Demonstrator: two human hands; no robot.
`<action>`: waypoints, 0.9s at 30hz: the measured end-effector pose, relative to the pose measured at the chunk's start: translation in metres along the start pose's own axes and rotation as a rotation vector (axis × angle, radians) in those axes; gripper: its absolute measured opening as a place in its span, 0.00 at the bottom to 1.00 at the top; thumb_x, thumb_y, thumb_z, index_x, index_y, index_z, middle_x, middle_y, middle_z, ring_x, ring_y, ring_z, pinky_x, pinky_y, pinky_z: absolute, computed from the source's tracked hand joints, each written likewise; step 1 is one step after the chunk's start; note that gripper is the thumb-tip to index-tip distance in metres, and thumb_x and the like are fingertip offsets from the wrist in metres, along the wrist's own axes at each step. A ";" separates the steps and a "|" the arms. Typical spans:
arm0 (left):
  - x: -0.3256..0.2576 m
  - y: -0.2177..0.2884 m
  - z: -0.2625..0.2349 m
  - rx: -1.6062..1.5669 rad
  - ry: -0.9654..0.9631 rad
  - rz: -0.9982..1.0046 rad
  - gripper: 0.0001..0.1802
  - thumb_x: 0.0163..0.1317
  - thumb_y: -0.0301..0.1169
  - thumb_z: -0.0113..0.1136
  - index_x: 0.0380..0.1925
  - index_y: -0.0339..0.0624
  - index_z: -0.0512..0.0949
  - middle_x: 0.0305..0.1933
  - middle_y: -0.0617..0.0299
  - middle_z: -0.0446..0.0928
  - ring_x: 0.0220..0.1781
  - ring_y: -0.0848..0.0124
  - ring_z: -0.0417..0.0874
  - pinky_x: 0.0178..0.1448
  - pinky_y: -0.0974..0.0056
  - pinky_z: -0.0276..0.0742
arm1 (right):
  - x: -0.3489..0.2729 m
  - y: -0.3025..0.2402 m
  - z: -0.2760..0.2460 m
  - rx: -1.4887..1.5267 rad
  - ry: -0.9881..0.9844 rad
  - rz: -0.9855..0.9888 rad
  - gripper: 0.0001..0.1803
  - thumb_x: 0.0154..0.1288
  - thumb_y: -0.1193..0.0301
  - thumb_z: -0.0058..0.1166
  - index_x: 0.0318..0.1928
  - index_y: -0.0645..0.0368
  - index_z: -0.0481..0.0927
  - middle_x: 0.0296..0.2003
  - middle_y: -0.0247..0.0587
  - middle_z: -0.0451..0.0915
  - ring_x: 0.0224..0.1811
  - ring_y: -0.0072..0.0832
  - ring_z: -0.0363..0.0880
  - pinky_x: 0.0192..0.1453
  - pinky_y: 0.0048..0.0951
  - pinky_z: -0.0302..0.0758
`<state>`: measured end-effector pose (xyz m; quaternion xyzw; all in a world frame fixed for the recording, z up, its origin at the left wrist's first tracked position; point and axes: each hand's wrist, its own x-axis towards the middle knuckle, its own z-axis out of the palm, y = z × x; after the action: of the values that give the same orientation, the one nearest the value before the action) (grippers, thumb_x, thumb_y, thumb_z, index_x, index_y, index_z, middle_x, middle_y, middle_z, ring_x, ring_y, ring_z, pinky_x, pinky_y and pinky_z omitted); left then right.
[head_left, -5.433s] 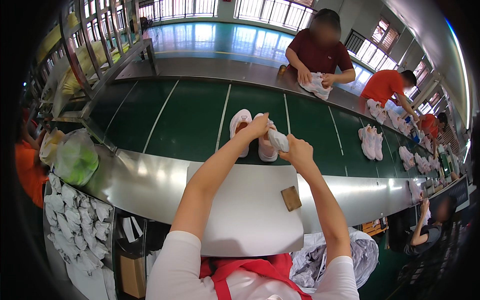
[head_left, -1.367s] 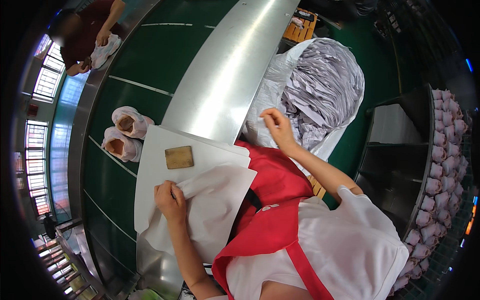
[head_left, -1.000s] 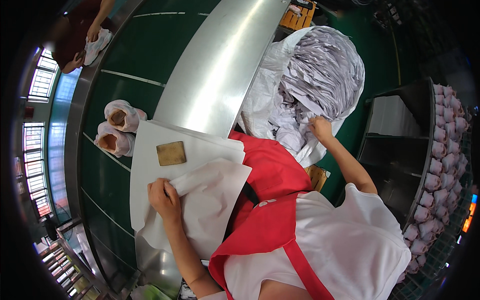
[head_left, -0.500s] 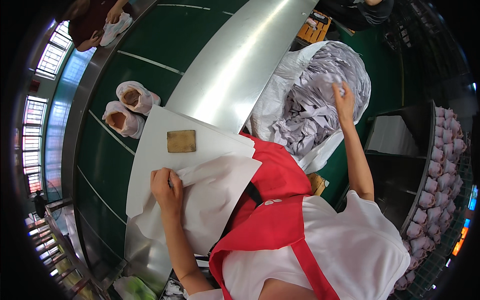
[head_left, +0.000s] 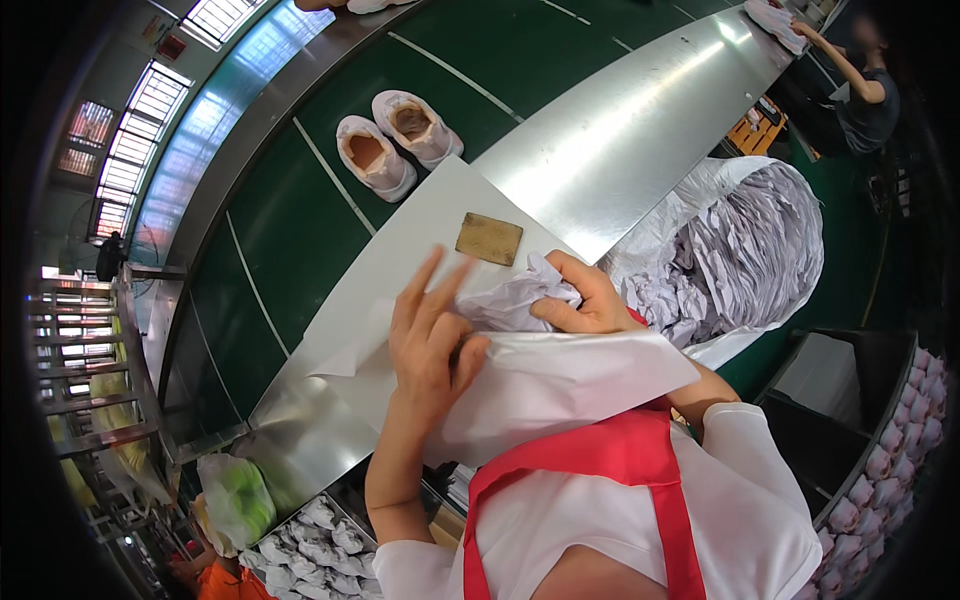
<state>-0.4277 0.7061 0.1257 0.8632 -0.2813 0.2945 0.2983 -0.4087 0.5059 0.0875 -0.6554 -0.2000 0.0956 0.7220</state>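
Note:
My right hand (head_left: 580, 300) grips a crumpled wad of white tissue paper (head_left: 515, 295) over the white work board (head_left: 400, 250). My left hand (head_left: 432, 335) rests with spread fingers on a flat white paper sheet (head_left: 570, 385) that overhangs the board's near edge, thumb pinching its top edge. A small brown square pad (head_left: 489, 239) lies on the board just beyond both hands. A pair of white shoes (head_left: 395, 140) stands on the green conveyor belt (head_left: 300, 200) past the board.
A large bag of crumpled tissue paper (head_left: 740, 250) sits at my right. A metal ledge (head_left: 620, 120) borders the belt. Bins of paper wads (head_left: 320, 530) lie lower left, racks (head_left: 890, 470) at right. Another person (head_left: 860, 80) works at the upper right.
My right hand came back from the tissue bag to the board carrying a crumpled wad. My left hand shifted up on the flat sheet and spread its fingers.

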 end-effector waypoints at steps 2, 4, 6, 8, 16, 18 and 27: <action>-0.011 -0.007 0.003 -0.136 -0.084 -0.095 0.10 0.50 0.27 0.58 0.17 0.41 0.67 0.24 0.57 0.72 0.25 0.61 0.72 0.40 0.58 0.68 | -0.002 0.001 0.003 -0.001 -0.061 0.097 0.21 0.57 0.72 0.57 0.52 0.62 0.71 0.36 0.40 0.78 0.37 0.20 0.75 0.43 0.22 0.71; -0.013 -0.003 -0.002 -0.110 0.019 -0.123 0.09 0.49 0.24 0.55 0.16 0.40 0.66 0.15 0.59 0.61 0.18 0.61 0.64 0.36 0.59 0.66 | -0.003 0.014 0.002 -0.108 -0.128 0.136 0.26 0.56 0.74 0.58 0.56 0.64 0.68 0.40 0.38 0.76 0.41 0.21 0.74 0.47 0.23 0.70; -0.012 -0.007 -0.010 0.021 0.101 -0.170 0.10 0.51 0.18 0.48 0.15 0.40 0.64 0.15 0.59 0.59 0.17 0.62 0.62 0.31 0.60 0.65 | -0.021 0.047 -0.014 -0.355 -0.122 0.013 0.27 0.55 0.73 0.59 0.56 0.63 0.68 0.37 0.40 0.76 0.38 0.29 0.75 0.46 0.27 0.70; -0.025 -0.030 -0.014 0.084 0.209 -0.381 0.06 0.55 0.19 0.49 0.20 0.39 0.68 0.15 0.63 0.60 0.19 0.71 0.62 0.26 0.67 0.60 | -0.040 0.043 -0.016 -0.312 -0.023 -0.008 0.17 0.56 0.72 0.58 0.46 0.61 0.73 0.26 0.36 0.73 0.28 0.25 0.70 0.35 0.25 0.68; -0.065 -0.123 0.013 0.396 -0.147 -0.693 0.18 0.69 0.40 0.43 0.27 0.40 0.72 0.21 0.54 0.72 0.24 0.57 0.67 0.31 0.57 0.65 | -0.159 0.199 -0.128 -0.278 0.827 0.549 0.13 0.60 0.66 0.56 0.38 0.63 0.77 0.23 0.31 0.77 0.25 0.18 0.72 0.30 0.23 0.69; -0.061 -0.122 0.012 0.390 -0.221 -0.802 0.18 0.69 0.41 0.44 0.27 0.41 0.73 0.22 0.54 0.73 0.28 0.57 0.70 0.33 0.55 0.67 | -0.177 0.226 -0.141 -0.689 0.735 0.704 0.20 0.55 0.62 0.59 0.44 0.61 0.74 0.28 0.36 0.78 0.32 0.27 0.76 0.38 0.30 0.71; -0.071 -0.127 0.016 0.445 -0.166 -0.682 0.15 0.67 0.40 0.47 0.28 0.43 0.74 0.23 0.56 0.75 0.28 0.57 0.71 0.33 0.56 0.68 | -0.165 0.295 -0.175 -1.448 0.652 0.455 0.12 0.47 0.65 0.56 0.30 0.60 0.78 0.32 0.45 0.77 0.41 0.42 0.75 0.43 0.44 0.69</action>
<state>-0.3856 0.8012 0.0233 0.9712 0.0680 0.1618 0.1612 -0.4486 0.3166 -0.2405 -0.9778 0.1450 -0.1078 0.1057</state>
